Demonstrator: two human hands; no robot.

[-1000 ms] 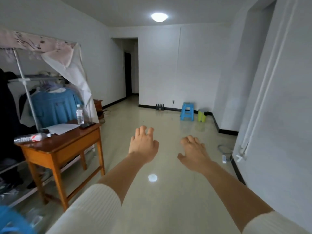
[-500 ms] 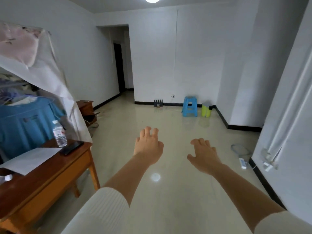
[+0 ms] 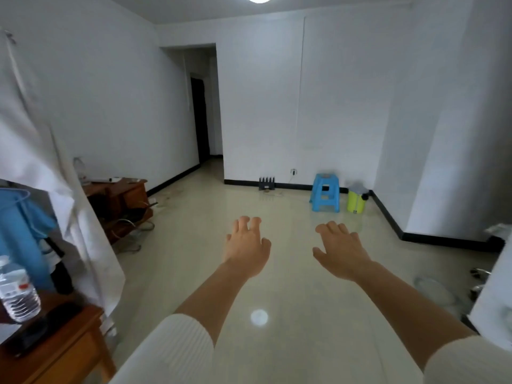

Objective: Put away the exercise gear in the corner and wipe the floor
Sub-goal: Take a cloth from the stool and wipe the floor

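1. Across the room, the glossy pale floor [image 3: 210, 217] lies open. Nothing I can surely call exercise gear shows, though a clear ring-shaped thing [image 3: 433, 289] by the right wall is too blurred to name. Once wiped wet, this floor looks likely to be slippery.
2. At the left a white cloth cover [image 3: 33, 162] hangs beside the wooden table [image 3: 69, 353]; a passing sleeve could snag it.
3. A low cabinet [image 3: 130, 192] stands further along that wall, with loose cables [image 3: 144, 225] trailing on the floor at its foot: a likely trip.
4. Both the left hand [image 3: 246, 245] and right hand [image 3: 342, 253] reach forward, palms down, fingers loosely spread, holding nothing.
5. A blue stool [image 3: 324, 193] and a yellow-green bin [image 3: 356, 202], just beside each other, occupy the far corner, so gear stowed there may knock them.
6. A water bottle [image 3: 16, 293] stands on the table; a bump would topple it.
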